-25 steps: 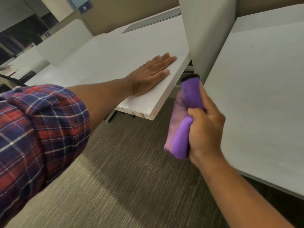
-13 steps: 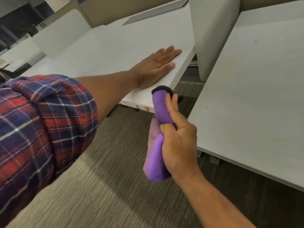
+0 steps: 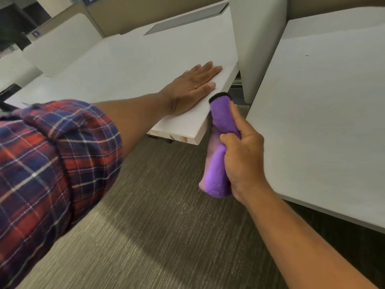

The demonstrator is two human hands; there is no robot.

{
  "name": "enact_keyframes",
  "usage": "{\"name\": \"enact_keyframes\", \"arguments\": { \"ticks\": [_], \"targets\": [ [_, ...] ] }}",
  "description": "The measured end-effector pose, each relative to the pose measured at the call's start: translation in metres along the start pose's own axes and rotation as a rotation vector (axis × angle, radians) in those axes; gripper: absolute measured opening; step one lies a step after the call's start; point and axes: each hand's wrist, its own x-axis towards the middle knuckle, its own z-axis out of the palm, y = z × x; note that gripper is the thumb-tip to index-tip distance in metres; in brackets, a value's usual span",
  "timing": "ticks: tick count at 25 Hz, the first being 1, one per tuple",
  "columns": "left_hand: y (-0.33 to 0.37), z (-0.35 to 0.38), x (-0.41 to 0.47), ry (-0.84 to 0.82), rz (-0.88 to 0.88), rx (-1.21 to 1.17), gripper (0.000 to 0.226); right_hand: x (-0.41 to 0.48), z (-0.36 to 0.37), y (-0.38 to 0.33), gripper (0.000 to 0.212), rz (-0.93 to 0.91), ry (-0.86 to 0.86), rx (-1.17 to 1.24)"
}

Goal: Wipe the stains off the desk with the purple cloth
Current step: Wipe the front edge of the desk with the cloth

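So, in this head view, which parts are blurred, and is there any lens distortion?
Head view: the plaid sleeve and carpet show motion blur; the left hand, right hand and purple cloth are sharper; the desk edges splay outward, which looks like wide-angle distortion.

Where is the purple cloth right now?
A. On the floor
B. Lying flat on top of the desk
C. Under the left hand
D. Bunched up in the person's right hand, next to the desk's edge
D. The purple cloth is rolled up in the grip of the right hand, held upright beside the side edge of the desk, while the left hand lies flat on the desk top with nothing under it.
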Motion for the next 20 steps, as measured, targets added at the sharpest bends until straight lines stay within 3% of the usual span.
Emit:
{"name": "enact_keyframes", "arguments": {
  "ticks": [9, 12, 16, 20],
  "targets": [
    [-0.004, 0.002, 0.001, 0.027, 0.053, 0.028, 0.07, -0.082, 0.042, 0.009, 0.068, -0.037, -0.008, 0.012],
    [-0.008, 0.001, 0.0, 0.038, 0.063, 0.026, 0.069, -0.104, 0.045, 0.008, 0.064, 0.005, 0.093, 0.035],
    [-0.01, 0.004, 0.001, 0.055, 0.081, 0.025, 0.069, -0.079, 0.031, -0.002, 0.055, 0.05, 0.345, 0.02],
    [-0.012, 0.007, 0.001, 0.072, 0.091, 0.021, 0.07, -0.048, 0.043, -0.009, 0.06, 0.067, 0.257, -0.12]
  ]
}}
